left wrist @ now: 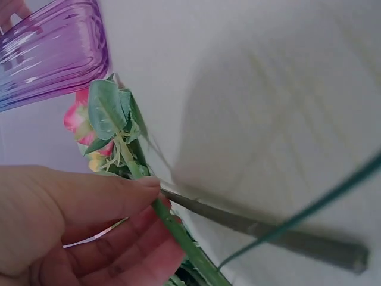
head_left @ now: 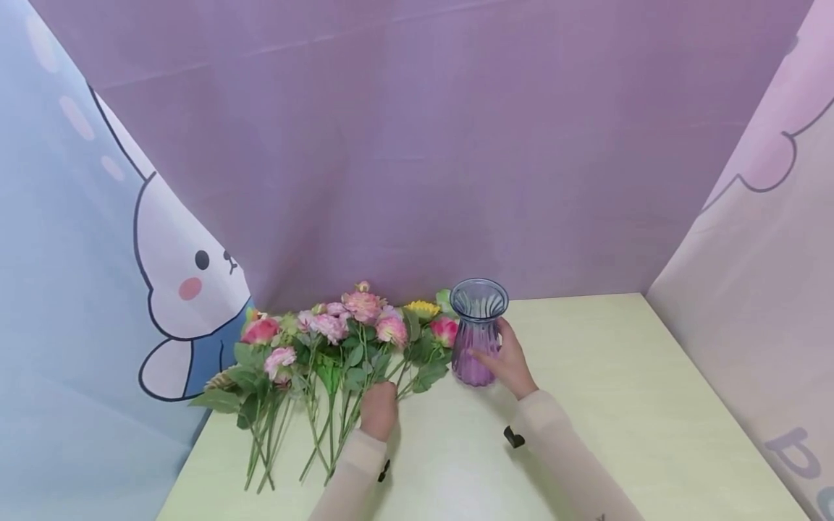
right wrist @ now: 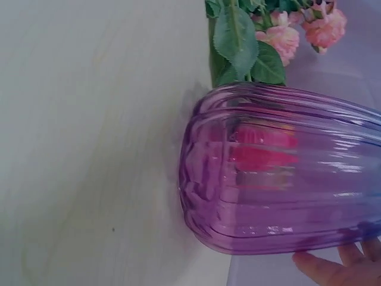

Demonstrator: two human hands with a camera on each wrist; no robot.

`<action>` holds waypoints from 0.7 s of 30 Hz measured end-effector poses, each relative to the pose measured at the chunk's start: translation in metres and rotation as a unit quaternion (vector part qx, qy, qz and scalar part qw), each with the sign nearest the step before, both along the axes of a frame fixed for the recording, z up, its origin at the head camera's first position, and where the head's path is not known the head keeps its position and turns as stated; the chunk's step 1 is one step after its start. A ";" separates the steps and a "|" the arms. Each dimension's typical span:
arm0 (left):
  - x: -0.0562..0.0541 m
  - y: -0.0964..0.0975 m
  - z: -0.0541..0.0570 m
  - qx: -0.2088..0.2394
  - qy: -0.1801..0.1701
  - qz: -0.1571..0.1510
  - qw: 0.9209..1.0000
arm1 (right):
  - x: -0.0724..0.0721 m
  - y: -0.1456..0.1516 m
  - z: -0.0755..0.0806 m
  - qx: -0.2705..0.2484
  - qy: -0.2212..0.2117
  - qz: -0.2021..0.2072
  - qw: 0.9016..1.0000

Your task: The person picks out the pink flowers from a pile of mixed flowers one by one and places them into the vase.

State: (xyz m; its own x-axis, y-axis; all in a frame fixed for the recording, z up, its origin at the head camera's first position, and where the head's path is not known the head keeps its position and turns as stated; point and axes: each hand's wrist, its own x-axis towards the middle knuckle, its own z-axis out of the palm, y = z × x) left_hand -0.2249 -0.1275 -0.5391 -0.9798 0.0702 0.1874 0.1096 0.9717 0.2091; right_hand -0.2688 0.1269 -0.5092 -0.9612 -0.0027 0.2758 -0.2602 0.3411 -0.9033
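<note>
A ribbed glass vase [head_left: 476, 354], purple at the base and bluish at its flared rim, stands upright near the back of the table. My right hand [head_left: 513, 365] holds it from the right side, thumb across the front; fingertips [right wrist: 324, 268] show against the glass in the right wrist view. Left of the vase, my left hand [head_left: 379, 411] pinches a green flower stem [left wrist: 189, 250] between thumb and fingers. That stem runs up to leaves [left wrist: 107, 110] beside a pink-red flower [left wrist: 74, 119]; whether the bloom belongs to it, I cannot tell.
Several artificial flowers lie side by side along the back left, including pink blooms [head_left: 329, 327], a red-pink bloom [head_left: 260, 331] and a yellow one [head_left: 423, 309]. Their bare stems [head_left: 267, 449] point toward the front. A purple cloth wall [head_left: 456, 159] rises behind the pale table [head_left: 606, 391].
</note>
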 end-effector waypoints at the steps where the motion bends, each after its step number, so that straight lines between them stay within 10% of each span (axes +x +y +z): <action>1: 0.000 -0.001 0.000 0.001 -0.003 0.000 1.000 | 0.000 -0.001 0.000 -0.004 0.001 -0.001 1.000; 21: -0.003 0.000 0.007 -0.016 -0.060 -0.009 0.998 | -0.004 -0.005 -0.004 0.012 -0.014 -0.001 1.000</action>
